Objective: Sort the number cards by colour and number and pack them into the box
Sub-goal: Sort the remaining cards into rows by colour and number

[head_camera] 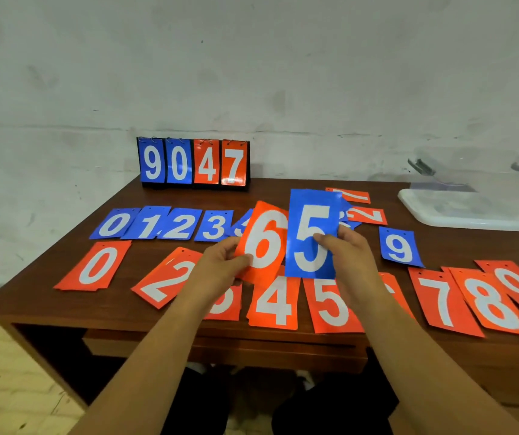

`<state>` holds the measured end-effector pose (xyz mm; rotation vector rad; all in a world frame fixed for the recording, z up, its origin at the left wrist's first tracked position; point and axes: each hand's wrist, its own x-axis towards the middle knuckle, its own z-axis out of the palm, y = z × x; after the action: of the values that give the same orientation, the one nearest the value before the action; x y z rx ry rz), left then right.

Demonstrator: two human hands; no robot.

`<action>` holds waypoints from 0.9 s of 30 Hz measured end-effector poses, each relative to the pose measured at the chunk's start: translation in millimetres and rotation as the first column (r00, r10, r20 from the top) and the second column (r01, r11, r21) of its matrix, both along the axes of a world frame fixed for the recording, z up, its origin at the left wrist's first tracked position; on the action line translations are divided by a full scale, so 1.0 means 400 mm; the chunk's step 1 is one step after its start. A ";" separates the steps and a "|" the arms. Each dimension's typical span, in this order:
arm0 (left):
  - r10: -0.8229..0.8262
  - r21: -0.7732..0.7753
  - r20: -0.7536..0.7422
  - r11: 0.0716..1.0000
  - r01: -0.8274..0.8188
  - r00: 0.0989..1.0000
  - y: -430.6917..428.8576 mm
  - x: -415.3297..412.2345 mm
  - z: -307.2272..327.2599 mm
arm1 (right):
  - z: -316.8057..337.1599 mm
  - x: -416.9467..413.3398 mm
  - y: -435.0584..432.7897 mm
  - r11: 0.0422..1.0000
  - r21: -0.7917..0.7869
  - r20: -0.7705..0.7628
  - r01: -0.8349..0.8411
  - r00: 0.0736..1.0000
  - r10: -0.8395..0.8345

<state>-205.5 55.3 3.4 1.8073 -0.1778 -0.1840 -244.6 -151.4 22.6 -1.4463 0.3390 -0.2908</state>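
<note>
Two hands grip glossy rectangular cards: left orange 6, right blue 5.

Illumination is even and moderately bright, diffuse, with no single source visible. Shadows are soft: a faint one lies under the tabletop edge, below the grip. Mild glare marks the glossy orange 2 card, left of the grip. Wide-angle distortion bends the wall and tabletop edges toward the frame borders. The clear box, far right of the grip, appears soft and hazy. Overall detail is slightly smeared.
</note>
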 end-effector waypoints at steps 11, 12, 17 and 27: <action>-0.005 -0.378 -0.187 0.924 -0.067 0.982 -0.027 0.012 0.066 | -0.005 0.000 -0.005 0.993 0.023 0.046 -0.114 0.993 0.113; -0.045 -0.431 -0.216 0.901 -0.054 0.975 -0.044 0.006 0.055 | -0.014 -0.003 0.001 0.995 0.056 0.074 -0.083 0.994 0.079; -0.023 -0.298 -0.175 0.954 -0.030 0.984 -0.130 -0.009 0.005 | -0.036 -0.016 0.005 1.000 -0.002 0.041 -0.006 0.999 0.006; -0.022 -0.126 0.044 0.992 0.028 0.999 -0.341 0.013 0.021 | -0.057 -0.067 -0.242 0.993 -0.048 0.143 0.106 0.985 -0.098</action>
<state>-200.2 -81.1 11.8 1.6843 -0.2373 -0.1487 -271.4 -248.3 -0.2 -1.4561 0.2931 -0.4861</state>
